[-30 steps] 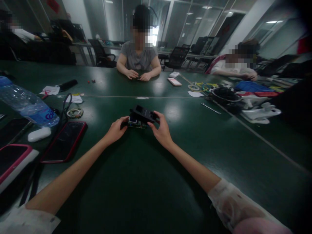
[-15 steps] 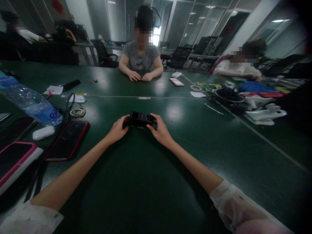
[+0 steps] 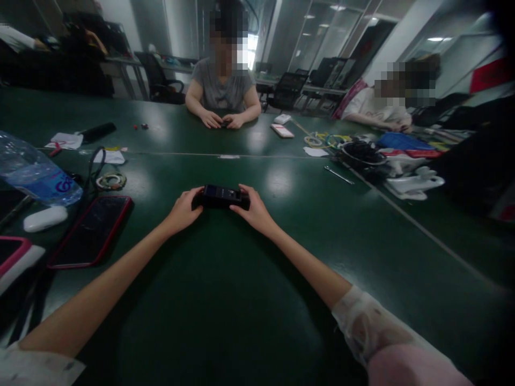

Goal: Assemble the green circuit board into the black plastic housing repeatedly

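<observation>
Both of my hands hold a small black box-shaped device (image 3: 217,198) just over the dark green table (image 3: 225,300). Its upper face carries a dark panel with small pale marks, too small to read. My left hand (image 3: 184,210) is closed on its left end, thumb at the near side. The right end sits between the thumb and fingers of my right hand (image 3: 252,208). Whether the underside touches the table I cannot tell. Left of my left hand lies a red-cased phone (image 3: 93,230).
On the left are a water bottle (image 3: 40,171), a white case (image 3: 45,219) and a bracelet (image 3: 111,181). A wrench (image 3: 339,175) lies right, before a pile of cables (image 3: 362,153) and a white tool-like object (image 3: 414,185). Another person (image 3: 223,91) sits opposite.
My view has swung to the right, so everything appears further left. The black device seems tipped a little differently, and both hands stay on its ends.
</observation>
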A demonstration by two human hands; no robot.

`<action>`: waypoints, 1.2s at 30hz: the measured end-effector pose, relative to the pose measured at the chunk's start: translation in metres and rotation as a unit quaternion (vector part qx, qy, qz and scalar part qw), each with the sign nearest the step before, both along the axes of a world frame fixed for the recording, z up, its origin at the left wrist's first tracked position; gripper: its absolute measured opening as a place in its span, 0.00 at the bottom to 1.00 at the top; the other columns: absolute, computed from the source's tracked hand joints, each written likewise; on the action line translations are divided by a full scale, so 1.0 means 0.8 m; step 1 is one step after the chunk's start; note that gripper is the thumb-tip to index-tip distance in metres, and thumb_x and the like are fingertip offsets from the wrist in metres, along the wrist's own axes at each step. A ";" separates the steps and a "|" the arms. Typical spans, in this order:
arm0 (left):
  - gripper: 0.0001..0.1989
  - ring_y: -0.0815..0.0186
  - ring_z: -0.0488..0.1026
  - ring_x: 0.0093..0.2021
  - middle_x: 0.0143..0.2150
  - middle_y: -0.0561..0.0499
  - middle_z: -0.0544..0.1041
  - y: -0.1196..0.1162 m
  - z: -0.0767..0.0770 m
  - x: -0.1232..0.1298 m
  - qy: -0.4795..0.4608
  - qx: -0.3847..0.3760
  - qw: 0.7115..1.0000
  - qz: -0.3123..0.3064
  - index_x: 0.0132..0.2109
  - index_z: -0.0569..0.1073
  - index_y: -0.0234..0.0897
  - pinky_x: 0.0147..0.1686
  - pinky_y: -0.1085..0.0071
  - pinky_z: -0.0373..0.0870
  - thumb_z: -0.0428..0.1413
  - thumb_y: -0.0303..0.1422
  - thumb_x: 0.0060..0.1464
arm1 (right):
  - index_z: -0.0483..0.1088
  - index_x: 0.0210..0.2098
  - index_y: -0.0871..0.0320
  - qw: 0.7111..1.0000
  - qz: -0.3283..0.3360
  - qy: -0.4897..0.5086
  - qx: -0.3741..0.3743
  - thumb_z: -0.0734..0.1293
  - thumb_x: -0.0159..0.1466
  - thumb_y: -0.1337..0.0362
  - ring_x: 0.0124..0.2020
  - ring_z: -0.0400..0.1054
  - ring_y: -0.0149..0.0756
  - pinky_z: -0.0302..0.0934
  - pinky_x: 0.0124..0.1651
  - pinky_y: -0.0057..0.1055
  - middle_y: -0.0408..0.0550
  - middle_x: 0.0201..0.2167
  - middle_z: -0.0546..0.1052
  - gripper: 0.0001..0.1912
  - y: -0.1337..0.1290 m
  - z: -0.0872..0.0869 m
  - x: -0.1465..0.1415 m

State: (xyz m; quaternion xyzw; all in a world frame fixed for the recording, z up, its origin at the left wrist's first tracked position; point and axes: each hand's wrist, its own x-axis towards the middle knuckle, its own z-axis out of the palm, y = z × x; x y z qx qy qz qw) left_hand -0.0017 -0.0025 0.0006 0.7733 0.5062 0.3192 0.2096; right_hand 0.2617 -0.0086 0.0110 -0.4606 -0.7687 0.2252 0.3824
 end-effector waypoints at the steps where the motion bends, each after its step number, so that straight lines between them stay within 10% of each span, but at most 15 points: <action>1: 0.28 0.51 0.64 0.62 0.60 0.41 0.69 -0.001 0.001 0.000 0.003 -0.002 1.000 0.001 0.64 0.61 0.39 0.61 0.47 0.60 0.54 0.29 0.56 | 0.57 0.62 0.52 1.000 0.003 0.001 -0.014 0.71 0.60 0.60 0.57 0.64 0.47 0.62 0.59 0.53 0.54 0.55 0.68 0.33 0.001 -0.001 0.001; 36: 0.29 0.49 0.63 0.62 0.61 0.40 0.68 -0.009 0.013 0.004 -0.009 -0.025 1.000 0.009 0.64 0.61 0.39 0.59 0.45 0.61 0.56 0.31 0.56 | 0.62 0.55 0.52 0.998 0.006 0.039 -0.049 0.73 0.58 0.63 0.55 0.68 0.44 0.63 0.57 0.51 0.51 0.52 0.72 0.28 0.006 -0.002 0.001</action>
